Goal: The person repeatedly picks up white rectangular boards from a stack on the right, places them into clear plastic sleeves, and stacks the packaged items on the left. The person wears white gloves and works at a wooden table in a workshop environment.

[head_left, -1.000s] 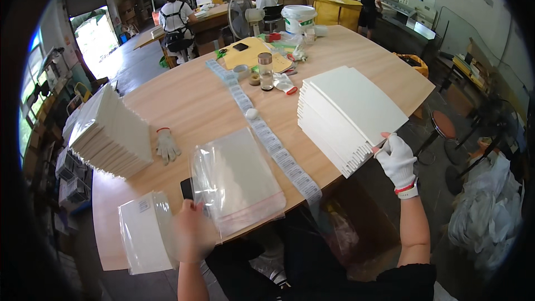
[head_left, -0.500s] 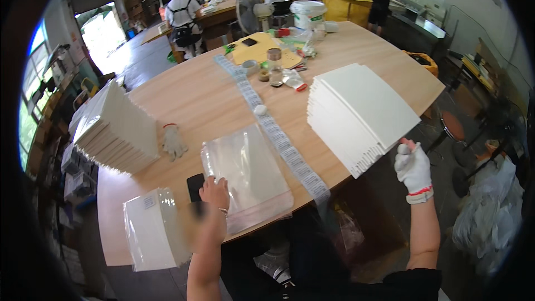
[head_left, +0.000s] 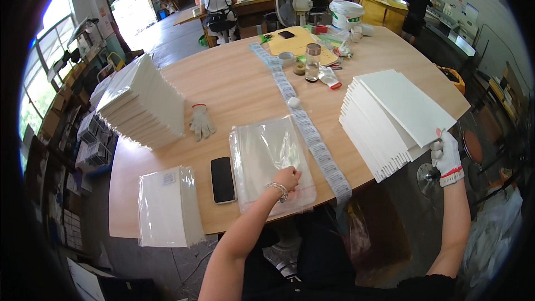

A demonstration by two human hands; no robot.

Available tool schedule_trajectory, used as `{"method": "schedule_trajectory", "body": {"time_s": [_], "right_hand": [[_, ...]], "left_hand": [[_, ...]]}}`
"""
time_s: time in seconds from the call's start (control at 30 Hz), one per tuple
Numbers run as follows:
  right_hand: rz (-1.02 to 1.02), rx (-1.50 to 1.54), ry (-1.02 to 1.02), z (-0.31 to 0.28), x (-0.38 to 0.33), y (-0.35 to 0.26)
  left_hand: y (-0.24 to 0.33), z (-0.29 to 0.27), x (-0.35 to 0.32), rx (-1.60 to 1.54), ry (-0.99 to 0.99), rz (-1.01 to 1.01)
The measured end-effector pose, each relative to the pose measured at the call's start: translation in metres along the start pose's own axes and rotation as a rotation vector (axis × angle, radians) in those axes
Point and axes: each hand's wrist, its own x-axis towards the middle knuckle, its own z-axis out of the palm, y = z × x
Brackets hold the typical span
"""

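Note:
My left hand [head_left: 287, 181], bare with a bracelet at the wrist, is closed at the open end of a stack of clear plastic bags [head_left: 262, 147]; its fingertips are partly hidden. In a white glove with bare fingertips, my right hand [head_left: 446, 153] grips the near corner of the top white board [head_left: 409, 106]. That board is tilted and shifted off the stack of white boards [head_left: 370, 128] beneath it. Between the bags and the right stack runs a strip of printed labels [head_left: 312, 134], weighted by a small white round object [head_left: 293, 102].
A black phone [head_left: 223, 180] lies left of the bags, near a bagged pack of boards [head_left: 164, 206]. Behind are a glove [head_left: 201, 122] and a tall stack of bagged boards [head_left: 142, 103]. A glass jar [head_left: 312, 62] and tape rolls stand farther back. Several people work beyond.
My left hand has moved right from beside the phone onto the bags' near end. My right hand has taken the top board's corner and lifted it off the stack. The view has shifted left.

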Motion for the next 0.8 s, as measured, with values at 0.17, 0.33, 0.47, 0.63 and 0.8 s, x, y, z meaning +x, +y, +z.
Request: {"method": "schedule_trajectory", "body": {"time_s": [0.17,0.33,0.47,0.63,0.8], "right_hand": [[-0.329,-0.088,0.109,0.020,-0.044,0.020],[-0.317,-0.270,-0.116,0.000,-0.110,0.084],[-0.022,-0.183,-0.439,-0.006,-0.147,0.143],[0.376,-0.096,-0.617,0.013,-0.183,0.190],[0.422,0.039,-0.472,0.029,-0.193,0.223]], "left_hand": [[-0.035,-0.002,-0.039,-0.092,0.155,0.325],[-0.115,-0.013,-0.074,0.729,0.215,0.563],[-0.097,-0.010,-0.072,0.908,0.349,0.512],[-0.089,-0.012,-0.059,0.646,0.317,0.359],[-0.108,-0.009,-0.068,0.589,0.511,0.596]]}}
